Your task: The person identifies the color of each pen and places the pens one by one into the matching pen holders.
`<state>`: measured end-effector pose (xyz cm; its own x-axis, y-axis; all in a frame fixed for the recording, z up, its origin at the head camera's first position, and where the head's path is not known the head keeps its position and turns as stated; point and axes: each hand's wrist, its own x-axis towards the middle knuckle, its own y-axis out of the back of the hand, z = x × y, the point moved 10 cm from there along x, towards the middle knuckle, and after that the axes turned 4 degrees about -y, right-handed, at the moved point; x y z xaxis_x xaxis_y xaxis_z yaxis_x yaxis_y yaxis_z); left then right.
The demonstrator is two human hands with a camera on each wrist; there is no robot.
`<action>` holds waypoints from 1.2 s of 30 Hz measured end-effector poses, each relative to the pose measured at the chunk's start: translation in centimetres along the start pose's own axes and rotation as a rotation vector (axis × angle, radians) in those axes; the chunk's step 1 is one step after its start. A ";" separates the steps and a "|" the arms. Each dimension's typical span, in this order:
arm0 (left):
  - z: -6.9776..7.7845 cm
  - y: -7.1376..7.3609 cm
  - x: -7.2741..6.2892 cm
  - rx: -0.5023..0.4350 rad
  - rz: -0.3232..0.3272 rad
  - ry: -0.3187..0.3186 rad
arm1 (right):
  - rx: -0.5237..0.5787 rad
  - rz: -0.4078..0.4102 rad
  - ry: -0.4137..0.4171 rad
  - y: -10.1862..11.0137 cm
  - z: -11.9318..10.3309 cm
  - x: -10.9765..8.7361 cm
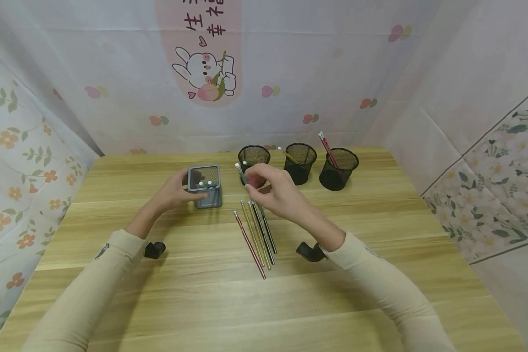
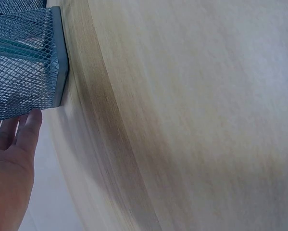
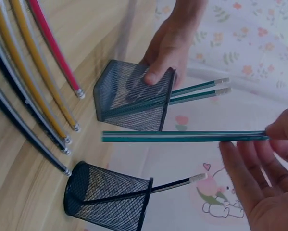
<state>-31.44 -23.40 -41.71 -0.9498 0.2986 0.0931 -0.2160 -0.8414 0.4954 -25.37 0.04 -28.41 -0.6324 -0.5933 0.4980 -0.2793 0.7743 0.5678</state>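
My left hand (image 1: 172, 190) grips a grey square mesh pencil holder (image 1: 211, 200), its thumb on the near side and its fingers round the left. Two green pencils (image 3: 198, 94) stand inside it, white eraser ends up. To the right of the holder, my right hand (image 1: 279, 191) pinches another green pencil (image 3: 182, 136) near its eraser end, above the table and apart from the holder. Below that hand lie loose pencils: a red one (image 1: 249, 244), two yellow ones (image 3: 45, 65) and two black ones (image 3: 26, 122).
Three round black mesh cups stand along the back: the left cup (image 3: 110, 195) holds a black pencil, the middle cup (image 1: 298, 171) a yellow one, the right cup (image 1: 334, 178) red pencils. A patterned curtain (image 1: 281, 63) hangs behind the wooden table (image 1: 193, 303).
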 end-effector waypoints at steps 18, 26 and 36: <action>0.2 -0.1 -0.1 -0.009 0.007 -0.002 | 0.137 0.190 0.183 0.6 -2.8 2.0; 0.4 0.0 -0.2 -0.025 0.009 -0.009 | 0.131 0.250 0.243 1.0 -5.0 2.7; 0.2 0.0 0.1 -0.026 0.011 -0.017 | 0.174 0.273 0.308 0.3 -3.2 3.6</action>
<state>-31.45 -23.28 -41.54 -0.9482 0.2970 0.1131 -0.2118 -0.8559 0.4718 -25.39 -2.58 -24.39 -0.4628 -0.3791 0.8013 -0.2657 0.9217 0.2826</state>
